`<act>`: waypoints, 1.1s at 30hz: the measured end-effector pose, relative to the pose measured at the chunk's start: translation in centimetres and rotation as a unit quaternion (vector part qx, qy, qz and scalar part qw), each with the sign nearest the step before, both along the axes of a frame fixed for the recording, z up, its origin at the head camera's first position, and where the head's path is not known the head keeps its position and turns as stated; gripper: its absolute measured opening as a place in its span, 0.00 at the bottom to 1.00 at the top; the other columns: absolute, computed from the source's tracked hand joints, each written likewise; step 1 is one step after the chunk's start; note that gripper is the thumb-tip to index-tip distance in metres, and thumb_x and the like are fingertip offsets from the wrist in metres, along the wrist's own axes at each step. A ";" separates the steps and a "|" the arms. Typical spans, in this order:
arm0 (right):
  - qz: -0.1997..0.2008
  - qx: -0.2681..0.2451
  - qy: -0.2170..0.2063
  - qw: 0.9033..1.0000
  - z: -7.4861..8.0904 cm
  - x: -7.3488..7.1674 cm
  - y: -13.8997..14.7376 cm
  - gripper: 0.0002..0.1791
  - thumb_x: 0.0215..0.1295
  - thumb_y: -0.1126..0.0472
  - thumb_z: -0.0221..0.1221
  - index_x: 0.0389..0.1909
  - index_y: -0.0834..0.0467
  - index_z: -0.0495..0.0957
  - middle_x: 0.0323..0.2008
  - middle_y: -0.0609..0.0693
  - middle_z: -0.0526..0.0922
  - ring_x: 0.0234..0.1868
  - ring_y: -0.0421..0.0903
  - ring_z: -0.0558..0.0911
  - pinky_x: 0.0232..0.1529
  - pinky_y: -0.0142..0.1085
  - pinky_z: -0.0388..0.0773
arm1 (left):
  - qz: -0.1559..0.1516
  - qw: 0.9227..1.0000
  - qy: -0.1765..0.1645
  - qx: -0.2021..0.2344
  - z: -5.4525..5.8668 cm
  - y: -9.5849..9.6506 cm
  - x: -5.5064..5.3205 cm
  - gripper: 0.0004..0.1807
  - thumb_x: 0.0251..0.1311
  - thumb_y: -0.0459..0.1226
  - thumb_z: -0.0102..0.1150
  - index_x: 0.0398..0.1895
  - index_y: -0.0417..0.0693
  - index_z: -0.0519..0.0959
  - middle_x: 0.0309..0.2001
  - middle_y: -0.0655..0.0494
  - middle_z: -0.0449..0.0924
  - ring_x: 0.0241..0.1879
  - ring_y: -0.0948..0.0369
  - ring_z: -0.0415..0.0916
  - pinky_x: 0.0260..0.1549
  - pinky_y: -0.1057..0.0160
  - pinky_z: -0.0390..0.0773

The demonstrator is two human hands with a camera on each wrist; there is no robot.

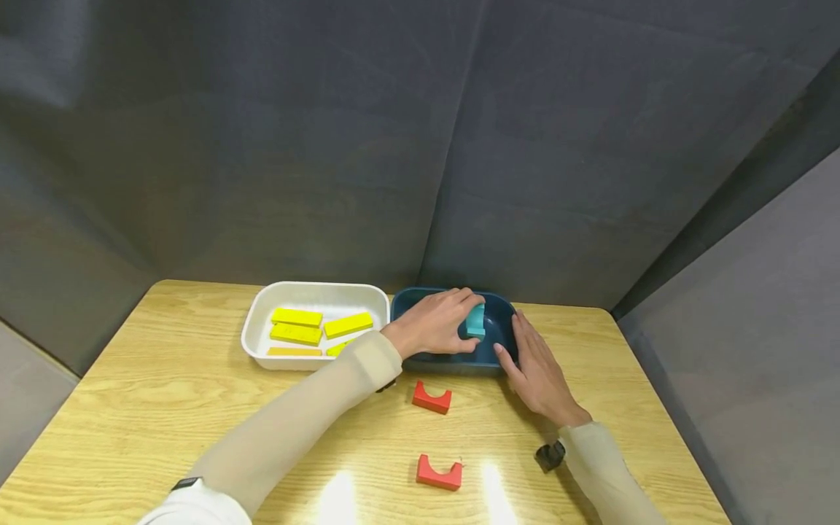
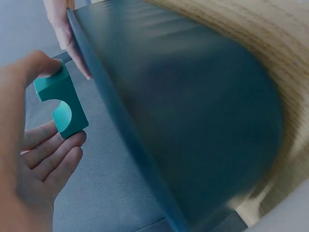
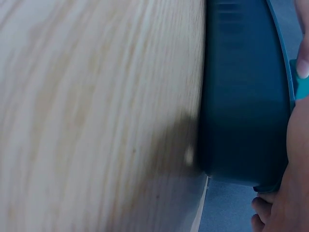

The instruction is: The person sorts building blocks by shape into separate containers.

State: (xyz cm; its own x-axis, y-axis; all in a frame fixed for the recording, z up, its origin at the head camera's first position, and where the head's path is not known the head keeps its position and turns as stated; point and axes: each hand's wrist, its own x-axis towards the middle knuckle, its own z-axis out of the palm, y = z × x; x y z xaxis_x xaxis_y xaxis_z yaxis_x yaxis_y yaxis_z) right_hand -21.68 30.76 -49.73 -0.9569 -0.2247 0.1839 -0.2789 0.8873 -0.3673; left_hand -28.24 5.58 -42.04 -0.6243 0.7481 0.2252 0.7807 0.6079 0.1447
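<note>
A teal block with a rounded cutout is pinched between thumb and fingers of my left hand, over the dark blue tray. In the left wrist view the teal block shows above the tray's rim, thumb on one end and fingertips at the other. My right hand rests against the right end of the dark blue tray, its fingers fairly straight along the rim. From the right wrist, the tray's side wall is seen close up, with part of that hand at the rim.
A white tray holding several yellow bars stands left of the dark blue one. Two red blocks with rounded cutouts lie on the wooden table, one nearer the trays, another toward the front. A dark curtain hangs behind.
</note>
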 end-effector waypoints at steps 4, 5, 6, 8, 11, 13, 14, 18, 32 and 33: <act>0.001 0.001 0.002 1.000 0.1 0.1 -0.1 0.46 0.86 0.38 0.45 0.87 0.63 0.43 0.87 0.61 0.43 0.86 0.63 0.49 0.82 0.64 0.49 | 0.007 1.000 -0.002 -0.004 -0.5 0.4 -0.5 0.41 0.68 0.58 0.66 0.76 0.45 0.72 0.69 0.50 0.76 0.62 0.56 0.78 0.67 0.60 0.78; 0.001 0.002 0.004 1.000 0.1 0.1 -0.1 0.46 0.86 0.38 0.45 0.87 0.63 0.43 0.87 0.61 0.44 0.86 0.63 0.49 0.82 0.64 0.49 | 0.009 1.000 -0.002 -0.005 -0.5 0.5 -0.6 0.41 0.68 0.58 0.67 0.76 0.45 0.72 0.69 0.50 0.77 0.63 0.56 0.78 0.67 0.59 0.78; 0.001 0.002 0.003 1.000 0.1 0.1 -0.1 0.46 0.86 0.37 0.45 0.87 0.63 0.43 0.87 0.60 0.43 0.86 0.63 0.49 0.82 0.64 0.49 | 0.011 1.000 -0.003 -0.006 -0.6 0.5 -0.7 0.41 0.68 0.58 0.67 0.76 0.45 0.72 0.69 0.50 0.77 0.63 0.56 0.78 0.67 0.59 0.78; 0.000 0.004 0.004 1.000 0.1 0.1 -0.1 0.46 0.86 0.37 0.44 0.87 0.63 0.43 0.87 0.60 0.43 0.86 0.63 0.49 0.82 0.64 0.49 | 0.017 1.000 -0.005 -0.009 -0.8 0.7 -0.9 0.41 0.68 0.58 0.67 0.76 0.45 0.71 0.69 0.50 0.77 0.63 0.56 0.78 0.67 0.59 0.78; -0.002 0.006 0.003 1.000 0.1 0.1 0.0 0.46 0.86 0.36 0.43 0.87 0.62 0.43 0.88 0.59 0.42 0.86 0.63 0.49 0.82 0.63 0.49 | 0.024 1.000 -0.011 -0.012 -1.1 0.9 -1.1 0.41 0.68 0.57 0.67 0.77 0.44 0.71 0.69 0.50 0.77 0.62 0.56 0.78 0.66 0.59 0.79; -0.002 0.006 0.003 1.000 0.1 0.2 0.0 0.46 0.86 0.37 0.43 0.87 0.63 0.43 0.88 0.58 0.42 0.86 0.63 0.49 0.82 0.63 0.48 | 0.029 0.999 -0.015 -0.013 -1.2 1.0 -1.2 0.41 0.68 0.57 0.67 0.77 0.44 0.71 0.69 0.50 0.77 0.62 0.57 0.78 0.66 0.59 0.79; -0.002 0.005 0.003 1.000 0.1 0.2 0.0 0.46 0.86 0.37 0.43 0.87 0.63 0.43 0.88 0.58 0.42 0.86 0.63 0.48 0.82 0.63 0.48 | 0.031 0.999 -0.017 -0.014 -1.2 1.1 -1.3 0.41 0.68 0.57 0.67 0.77 0.44 0.71 0.68 0.50 0.77 0.61 0.57 0.78 0.66 0.59 0.79; -0.001 0.002 0.004 1.000 0.1 0.3 0.1 0.46 0.86 0.37 0.43 0.87 0.63 0.43 0.88 0.58 0.42 0.86 0.63 0.48 0.82 0.63 0.48 | 0.036 0.999 -0.022 -0.014 -1.3 1.3 -1.5 0.42 0.68 0.57 0.67 0.77 0.44 0.71 0.69 0.49 0.77 0.61 0.57 0.78 0.65 0.58 0.80; 0.005 -0.003 0.013 1.000 0.1 0.3 -0.3 0.45 0.86 0.38 0.44 0.87 0.64 0.45 0.87 0.61 0.44 0.85 0.65 0.51 0.81 0.65 0.50 | 0.055 0.997 -0.050 -0.015 -1.6 0.5 -2.0 0.46 0.70 0.58 0.67 0.83 0.46 0.63 0.78 0.49 0.68 0.72 0.54 0.72 0.69 0.56 0.77; 0.005 -0.004 0.014 1.000 0.1 0.3 -0.2 0.45 0.86 0.39 0.45 0.87 0.64 0.45 0.87 0.61 0.45 0.85 0.65 0.51 0.81 0.65 0.50 | 0.056 0.997 -0.050 -0.015 -1.5 0.5 -1.9 0.46 0.70 0.58 0.67 0.83 0.46 0.63 0.78 0.49 0.68 0.73 0.54 0.72 0.68 0.56 0.78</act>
